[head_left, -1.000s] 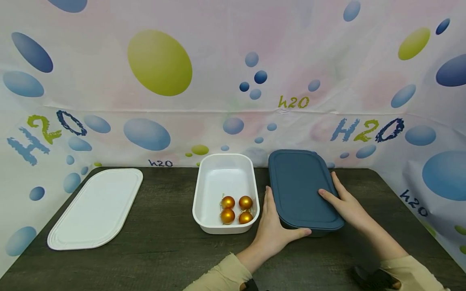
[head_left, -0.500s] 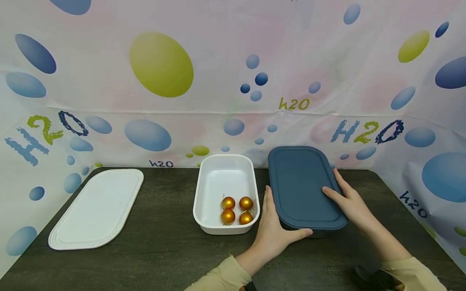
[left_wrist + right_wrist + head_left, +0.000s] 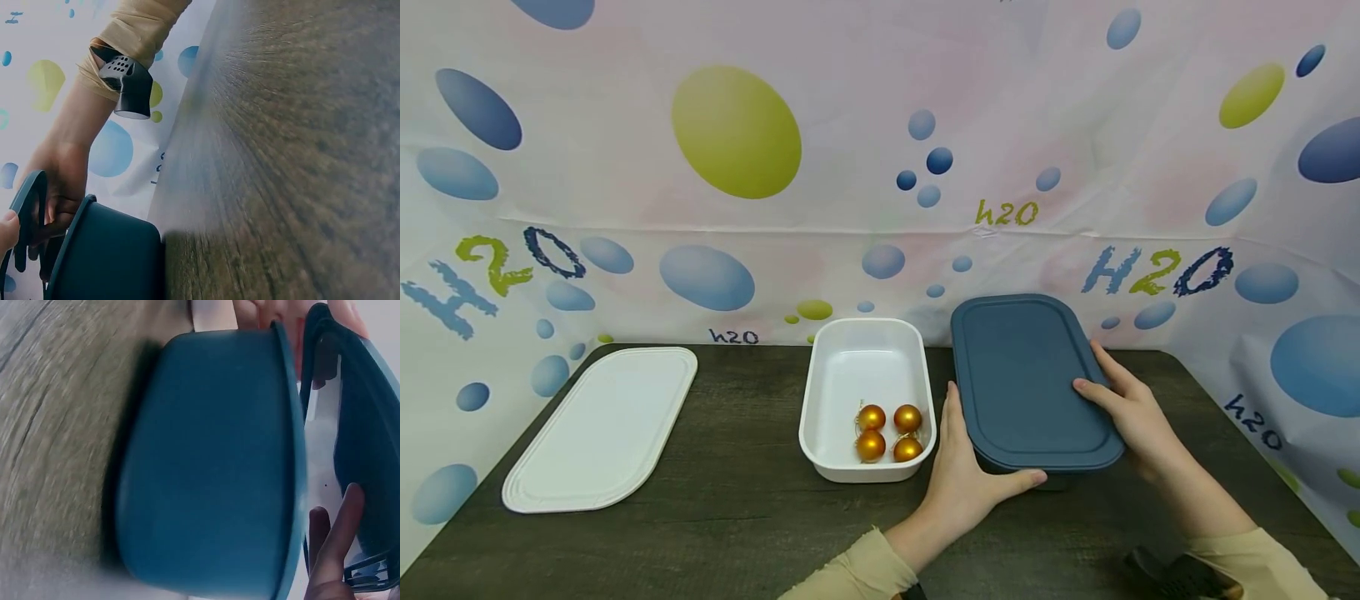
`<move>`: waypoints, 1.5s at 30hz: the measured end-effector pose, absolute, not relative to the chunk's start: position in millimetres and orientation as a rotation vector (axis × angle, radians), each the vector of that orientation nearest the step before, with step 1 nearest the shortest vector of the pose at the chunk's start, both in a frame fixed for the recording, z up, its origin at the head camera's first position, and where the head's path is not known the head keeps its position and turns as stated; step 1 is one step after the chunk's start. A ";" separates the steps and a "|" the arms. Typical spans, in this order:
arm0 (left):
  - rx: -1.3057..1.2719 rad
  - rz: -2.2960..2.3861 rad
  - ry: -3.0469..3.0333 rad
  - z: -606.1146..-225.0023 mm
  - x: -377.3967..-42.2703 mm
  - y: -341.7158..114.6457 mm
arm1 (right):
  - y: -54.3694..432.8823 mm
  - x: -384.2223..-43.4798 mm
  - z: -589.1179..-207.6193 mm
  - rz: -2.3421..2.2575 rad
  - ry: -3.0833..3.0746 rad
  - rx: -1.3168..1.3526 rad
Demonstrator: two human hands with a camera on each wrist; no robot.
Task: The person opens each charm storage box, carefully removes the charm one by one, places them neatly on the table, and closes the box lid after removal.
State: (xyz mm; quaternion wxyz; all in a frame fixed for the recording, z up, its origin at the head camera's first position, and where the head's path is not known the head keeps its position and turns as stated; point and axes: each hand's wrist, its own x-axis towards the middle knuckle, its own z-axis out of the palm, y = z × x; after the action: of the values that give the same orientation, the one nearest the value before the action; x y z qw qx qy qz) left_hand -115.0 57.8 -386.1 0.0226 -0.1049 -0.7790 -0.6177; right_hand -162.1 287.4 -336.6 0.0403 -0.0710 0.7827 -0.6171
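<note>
A dark blue rectangular lid [image 3: 1033, 383] is tilted over its deep blue container [image 3: 212, 469], its right side raised, with a gap between the two rims in the right wrist view. My right hand [image 3: 1138, 408] grips the lid's right edge, thumb on top, fingers [image 3: 340, 540] underneath. Along the lid's left edge my left hand [image 3: 958, 479] holds the front left corner, long fingers up the side and thumb by the front edge. To the left stands a white container [image 3: 865, 367] with several gold ball ornaments [image 3: 870, 446] lying at its near end.
A white lid [image 3: 602, 429] lies flat on the dark wooden table [image 3: 737, 500] at the left. Behind the table hangs a white curtain [image 3: 850, 100] with printed bubbles. The white container stands close beside my left fingers.
The blue lid's right side has risen and shifted right with my right hand, widening its tilt. My left hand stays at the front left corner.
</note>
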 end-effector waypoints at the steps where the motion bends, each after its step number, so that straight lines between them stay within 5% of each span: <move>1: -0.325 -1.914 -2.410 -385.7 -114.7 57.7 | 287.4 -161.8 -335.9 -1.926 2.366 -0.217; 10: -0.417 -1.787 -2.395 -382.4 -113.6 55.3 | 284.7 -157.5 -328.7 -2.085 2.265 -0.232; 25: -0.975 -0.691 -2.287 -366.4 -113.5 47.0 | 277.8 -154.8 -325.1 -2.121 2.254 -0.280; 45: -1.099 -0.390 -1.969 -366.3 -113.5 51.9 | 258.7 -147.8 -318.0 -2.115 2.238 -0.359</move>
State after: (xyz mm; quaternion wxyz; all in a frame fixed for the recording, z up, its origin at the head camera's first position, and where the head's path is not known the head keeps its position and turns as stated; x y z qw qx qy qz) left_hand -113.5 51.9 -366.3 0.4139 -0.4372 -0.7833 -0.1551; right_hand -147.8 258.7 -318.0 0.0210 -0.1159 0.7217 -0.6821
